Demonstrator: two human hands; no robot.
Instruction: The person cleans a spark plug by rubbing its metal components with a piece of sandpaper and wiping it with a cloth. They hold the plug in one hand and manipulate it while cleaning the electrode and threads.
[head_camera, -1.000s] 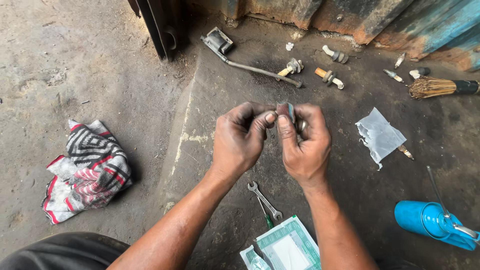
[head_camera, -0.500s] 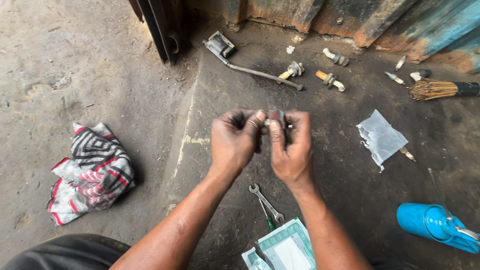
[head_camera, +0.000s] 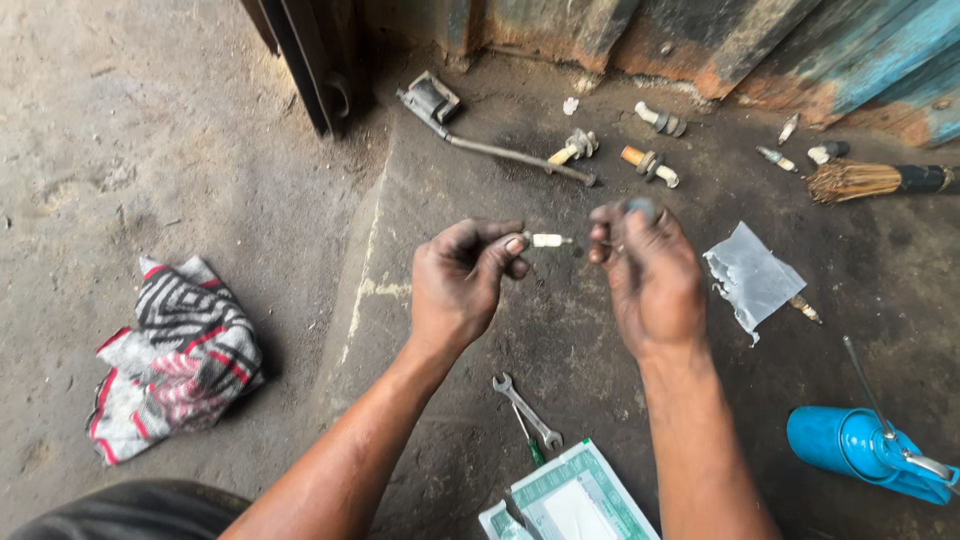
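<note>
- Since half a second ago, our hands have drawn apart.
- Left hand (head_camera: 462, 285) fingers pinch a small white plug (head_camera: 549, 240) at centre.
- Right hand (head_camera: 650, 275), at three o'clock of it, is clenched; its contents are hidden.

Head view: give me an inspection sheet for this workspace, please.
Surface: stained concrete floor.
Job's things: small white plug pinched in left hand; right hand holds a small dark part, unclear.
Clutter: spanner, patterned rag, blue can, plastic bag, packets, brush, lever, spare plugs.
Grippers: both hands' fingers closed on parts.
Cables: nothing seen.
Surroundings: rusty metal sheet.
</note>
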